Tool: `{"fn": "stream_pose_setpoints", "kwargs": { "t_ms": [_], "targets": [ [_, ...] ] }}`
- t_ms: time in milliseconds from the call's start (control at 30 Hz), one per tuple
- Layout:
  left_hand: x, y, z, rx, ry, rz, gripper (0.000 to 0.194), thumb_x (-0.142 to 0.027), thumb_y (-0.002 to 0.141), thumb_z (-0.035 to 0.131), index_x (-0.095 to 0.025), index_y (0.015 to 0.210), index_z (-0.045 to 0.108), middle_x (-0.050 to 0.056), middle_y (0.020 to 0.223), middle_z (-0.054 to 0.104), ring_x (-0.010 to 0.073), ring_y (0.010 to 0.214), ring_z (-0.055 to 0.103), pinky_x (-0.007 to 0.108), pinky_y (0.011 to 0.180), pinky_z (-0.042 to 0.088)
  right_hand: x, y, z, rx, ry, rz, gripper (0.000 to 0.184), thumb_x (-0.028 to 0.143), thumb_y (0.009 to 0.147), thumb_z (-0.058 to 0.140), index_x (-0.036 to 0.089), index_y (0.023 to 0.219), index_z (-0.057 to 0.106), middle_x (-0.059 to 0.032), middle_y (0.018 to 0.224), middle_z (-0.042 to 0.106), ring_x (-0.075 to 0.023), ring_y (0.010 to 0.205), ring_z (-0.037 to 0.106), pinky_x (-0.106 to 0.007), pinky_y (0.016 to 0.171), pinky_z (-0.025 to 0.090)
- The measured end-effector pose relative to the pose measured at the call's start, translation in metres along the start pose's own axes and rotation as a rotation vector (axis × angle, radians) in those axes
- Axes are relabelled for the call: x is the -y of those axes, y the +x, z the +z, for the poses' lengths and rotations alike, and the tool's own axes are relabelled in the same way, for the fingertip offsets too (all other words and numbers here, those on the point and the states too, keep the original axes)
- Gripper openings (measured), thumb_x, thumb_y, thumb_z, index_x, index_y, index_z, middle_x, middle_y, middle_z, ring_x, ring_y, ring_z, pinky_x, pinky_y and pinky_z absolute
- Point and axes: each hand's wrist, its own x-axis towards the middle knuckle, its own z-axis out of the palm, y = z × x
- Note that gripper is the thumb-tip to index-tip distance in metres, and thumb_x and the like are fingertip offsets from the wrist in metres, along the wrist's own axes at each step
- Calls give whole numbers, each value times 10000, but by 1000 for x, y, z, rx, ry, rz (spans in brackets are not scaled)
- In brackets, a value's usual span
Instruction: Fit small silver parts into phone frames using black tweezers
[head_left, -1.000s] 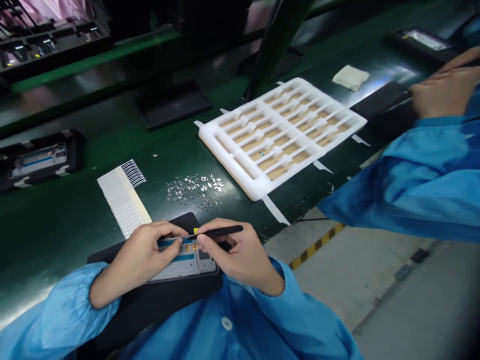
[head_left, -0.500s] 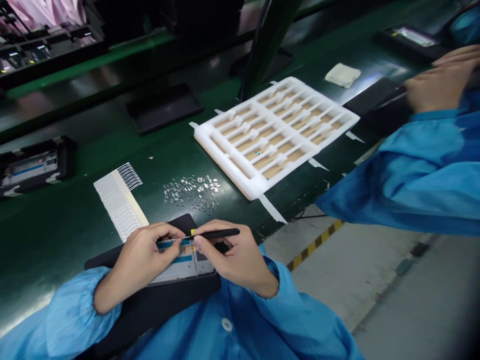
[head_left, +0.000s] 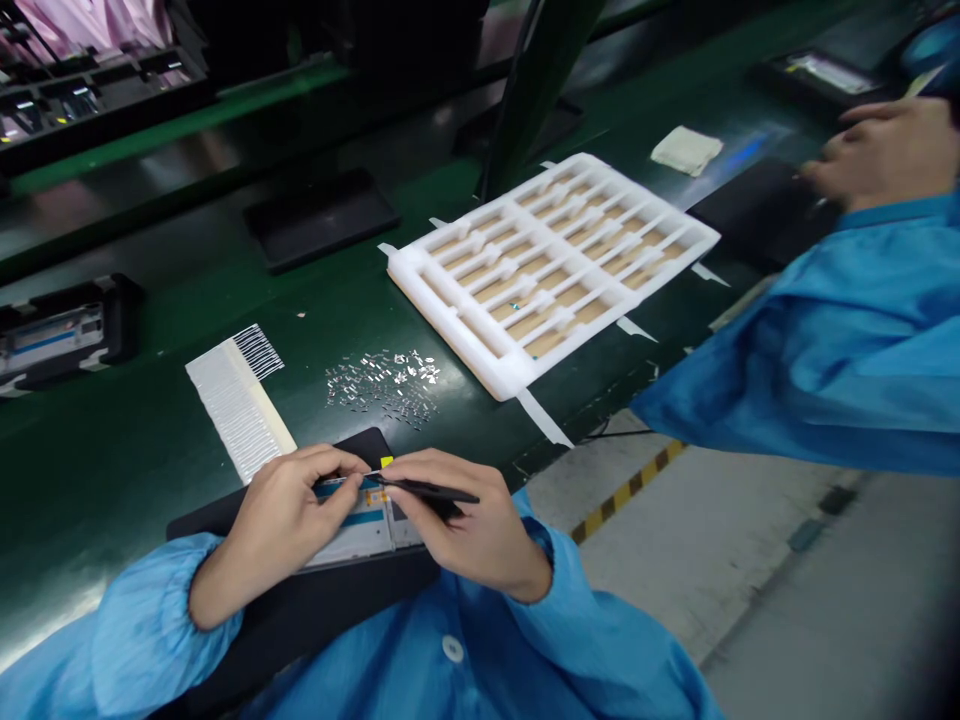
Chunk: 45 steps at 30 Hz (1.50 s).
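A phone's metal mid-frame (head_left: 352, 545) with blue strips and an orange patch lies on a black pad or tray (head_left: 367, 590) in front of me. My right hand (head_left: 469, 510) is closed around black tweezers (head_left: 439, 491), whose tip points left at the frame's upper edge. From the left, my left hand (head_left: 296, 520) rests over the frame, its thumb and forefinger pinched near the tweezer tip. What sits between those fingertips is too small to make out. A yellow tab (head_left: 386, 462) shows just beyond the fingers.
Small metal pieces (head_left: 382, 385) lie scattered on the green bench. Beside them is a sheet of thin strips (head_left: 240, 405). A white slotted tray (head_left: 555, 260) is taped down farther right. Black trays (head_left: 322, 220) sit behind. A co-worker's hand (head_left: 885, 155) is at the right.
The rear end of the tweezers has dropped, and my right hand has turned slightly. My left hand stays put. The black trays behind slid a little left; the co-worker's hand moved.
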Motion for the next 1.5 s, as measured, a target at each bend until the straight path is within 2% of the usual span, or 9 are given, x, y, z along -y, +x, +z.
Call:
{"fn": "stream_pose_setpoints", "kwargs": {
  "t_ms": [100,233,467,600,733,967,1200,1333,1500],
  "targets": [
    [0,0,-7,20,89,109,225,-323,1042,573,-283,1100,787,-24,1056,806,149,903,759,241,726,563,-2,-2,0,26,-13,-62,218,65,976,702,178,1141,788,-116,1050,819,-214,974,801,-330,893,673],
    [4,-3,-18,53,285,366,299,-246,1097,481,-228,1270,724,23,1133,804,170,986,770,277,849,602,-5,-4,2,23,-6,-82,227,49,973,697,171,1146,779,-116,1045,811,-210,985,795,-326,913,668],
    [0,-18,-13,-145,668,583,305,-238,1121,444,-120,1141,725,98,975,800,225,849,754,348,759,606,-3,-7,7,36,-60,-60,245,47,978,667,182,1158,765,-108,1058,802,-210,985,786,-338,915,664],
    [12,-4,-34,-218,648,464,273,-325,1116,497,-193,1111,736,52,1043,799,209,919,748,340,825,599,2,-5,7,32,-53,-18,205,80,976,674,181,1121,779,-101,1037,807,-215,955,792,-326,863,665],
    [46,29,-64,-407,842,201,334,-366,1102,465,-173,1104,737,115,1151,758,299,1063,704,430,907,576,5,0,0,-67,38,102,157,109,943,718,196,1036,810,-72,972,822,-202,881,797,-296,795,660],
    [72,50,-70,-372,974,125,394,-331,1118,323,-216,1068,696,134,1113,724,316,1049,678,441,893,546,5,3,-3,-105,40,102,165,107,928,714,204,1013,817,-60,950,826,-203,864,794,-305,790,660],
    [64,47,-72,-349,1059,159,384,-308,1127,279,-174,999,616,107,910,680,272,863,677,391,760,526,3,4,-6,-136,35,90,158,114,955,705,204,1035,807,-68,952,813,-213,880,785,-336,790,652],
    [40,28,-64,-341,1050,218,364,-299,1154,263,-182,1061,595,61,958,674,218,904,675,337,791,523,9,4,-13,-163,8,11,221,87,999,606,200,1080,778,-119,1143,782,-251,1064,765,-425,953,637],
    [-2,-10,-35,-245,927,553,157,-208,1104,461,-170,1095,613,64,939,704,230,822,672,374,736,545,15,-2,-10,12,-178,-119,286,56,991,583,184,1214,709,-130,1125,734,-232,1011,745,-364,851,654]
  ]
}}
